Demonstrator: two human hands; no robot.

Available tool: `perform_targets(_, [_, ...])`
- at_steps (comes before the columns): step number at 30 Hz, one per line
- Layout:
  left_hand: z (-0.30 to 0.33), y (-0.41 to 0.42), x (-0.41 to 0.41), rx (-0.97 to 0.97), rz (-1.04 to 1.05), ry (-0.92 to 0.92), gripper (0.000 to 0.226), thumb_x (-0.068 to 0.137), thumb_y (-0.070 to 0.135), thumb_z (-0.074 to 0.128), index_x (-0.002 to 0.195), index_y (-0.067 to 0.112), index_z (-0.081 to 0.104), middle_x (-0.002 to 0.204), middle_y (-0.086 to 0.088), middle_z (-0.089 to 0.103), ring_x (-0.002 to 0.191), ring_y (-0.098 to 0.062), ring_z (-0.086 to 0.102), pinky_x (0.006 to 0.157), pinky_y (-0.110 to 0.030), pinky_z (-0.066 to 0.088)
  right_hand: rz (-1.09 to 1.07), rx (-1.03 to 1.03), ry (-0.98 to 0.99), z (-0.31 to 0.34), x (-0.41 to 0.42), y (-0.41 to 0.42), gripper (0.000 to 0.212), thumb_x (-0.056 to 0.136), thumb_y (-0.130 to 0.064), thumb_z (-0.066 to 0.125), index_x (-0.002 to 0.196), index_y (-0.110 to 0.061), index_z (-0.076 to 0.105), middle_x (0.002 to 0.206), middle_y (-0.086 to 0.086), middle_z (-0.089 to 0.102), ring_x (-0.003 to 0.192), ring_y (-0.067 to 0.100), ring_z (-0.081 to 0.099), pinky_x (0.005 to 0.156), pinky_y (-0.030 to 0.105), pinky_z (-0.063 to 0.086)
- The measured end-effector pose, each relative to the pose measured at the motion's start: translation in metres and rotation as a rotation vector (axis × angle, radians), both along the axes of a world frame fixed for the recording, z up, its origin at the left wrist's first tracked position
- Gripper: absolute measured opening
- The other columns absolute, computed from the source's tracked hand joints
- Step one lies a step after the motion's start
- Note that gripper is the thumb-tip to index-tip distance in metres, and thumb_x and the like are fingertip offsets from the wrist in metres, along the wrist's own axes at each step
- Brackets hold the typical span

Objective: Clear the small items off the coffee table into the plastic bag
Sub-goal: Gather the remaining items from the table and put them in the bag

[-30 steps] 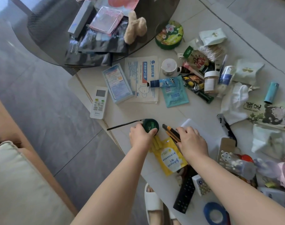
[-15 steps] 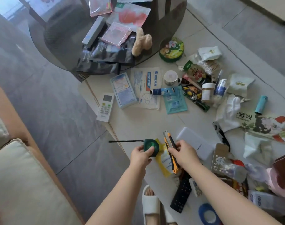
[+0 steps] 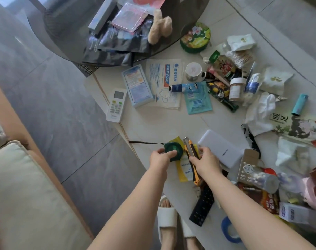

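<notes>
Gathering two items at the near edge of a cluttered pale coffee table (image 3: 162,123), a person works with both bare hands. Their left hand (image 3: 159,158) curls around a small round green tape measure (image 3: 173,150), whose thin black cord trails off to the left. Their right hand (image 3: 205,162) pinches an orange and black utility knife (image 3: 192,156) along its body. Both items sit over a yellow sachet (image 3: 183,170), which lies flat on the table.

No plastic bag is visible in this view, so where the items should go cannot be told.

To do this step well, the person would probably check that the knife blade is drawn in, lift each item clear of the sachet, and keep the cord from snagging.

Counted nearby: one white power bank (image 3: 220,148) just right of the right hand, two remote controls, a white one (image 3: 116,105) at the far left edge and a black one (image 3: 202,204) near the person, one teal lighter (image 3: 299,104) far right, and one blue roll of tape (image 3: 229,230) nearest.
</notes>
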State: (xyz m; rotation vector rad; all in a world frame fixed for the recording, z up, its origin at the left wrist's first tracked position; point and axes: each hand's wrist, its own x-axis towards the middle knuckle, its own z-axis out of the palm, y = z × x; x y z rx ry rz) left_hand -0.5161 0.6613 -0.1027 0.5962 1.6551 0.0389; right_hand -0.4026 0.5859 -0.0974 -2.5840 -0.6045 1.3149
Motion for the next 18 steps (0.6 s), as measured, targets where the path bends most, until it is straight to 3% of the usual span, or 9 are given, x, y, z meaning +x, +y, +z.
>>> perform_targets(5, [-0.002,0.001,0.008,0.008,-0.012,-0.04,0.046,0.08,0.02,0.075,0.117,0.009,0.051,0.107,-0.004,0.057,0.085,-0.012,0.054,0.073,-0.025,0.042,0.016,0.017,0.004,-0.004,-0.001,0.002,0.034,0.091,-0.03,0.059,0.12,-0.013,0.055,0.115,0.006,0.062,0.102,0.022,0.059,0.073,0.025,0.042])
perform_targets(8, [-0.004,0.002,0.013,-0.004,-0.032,-0.021,0.057,0.077,0.027,0.078,0.122,0.005,0.051,0.111,-0.007,0.06,0.094,-0.018,0.054,0.076,-0.028,0.041,0.002,0.053,0.02,-0.006,0.0,0.001,0.037,0.092,-0.028,0.058,0.124,-0.012,0.052,0.118,0.006,0.061,0.104,0.022,0.058,0.072,0.024,0.039])
perform_targets(11, [-0.007,0.005,0.016,-0.011,-0.024,-0.008,0.05,0.075,0.026,0.079,0.11,0.007,0.05,0.09,-0.001,0.057,0.077,-0.011,0.052,0.073,-0.027,0.043,-0.023,0.092,0.048,-0.007,0.004,0.0,0.04,0.092,-0.027,0.058,0.128,-0.013,0.051,0.118,0.006,0.06,0.097,0.019,0.057,0.067,0.023,0.041])
perform_targets(12, [-0.008,0.006,0.017,-0.014,-0.018,0.0,0.051,0.074,0.026,0.08,0.11,0.008,0.048,0.09,-0.001,0.055,0.08,-0.012,0.052,0.076,-0.028,0.044,-0.026,0.105,0.051,-0.007,0.006,0.0,0.039,0.091,-0.027,0.059,0.127,-0.014,0.052,0.116,0.006,0.061,0.091,0.016,0.055,0.062,0.021,0.039])
perform_targets(15, [-0.01,0.007,0.02,-0.003,-0.002,0.0,0.059,0.073,0.026,0.081,0.118,0.011,0.046,0.105,-0.004,0.054,0.098,-0.02,0.052,0.089,-0.034,0.049,-0.045,0.141,0.062,-0.007,0.01,0.0,0.034,0.091,-0.026,0.06,0.123,-0.015,0.056,0.109,0.001,0.064,0.081,0.011,0.051,0.052,0.013,0.032])
perform_targets(18, [-0.009,0.006,0.027,0.023,-0.009,0.03,0.054,0.073,0.022,0.081,0.112,0.014,0.044,0.108,-0.005,0.054,0.096,-0.02,0.052,0.082,-0.033,0.049,-0.055,0.159,0.077,-0.007,0.014,0.001,0.031,0.091,-0.025,0.06,0.12,-0.016,0.056,0.101,-0.003,0.062,0.078,0.009,0.051,0.051,0.011,0.03])
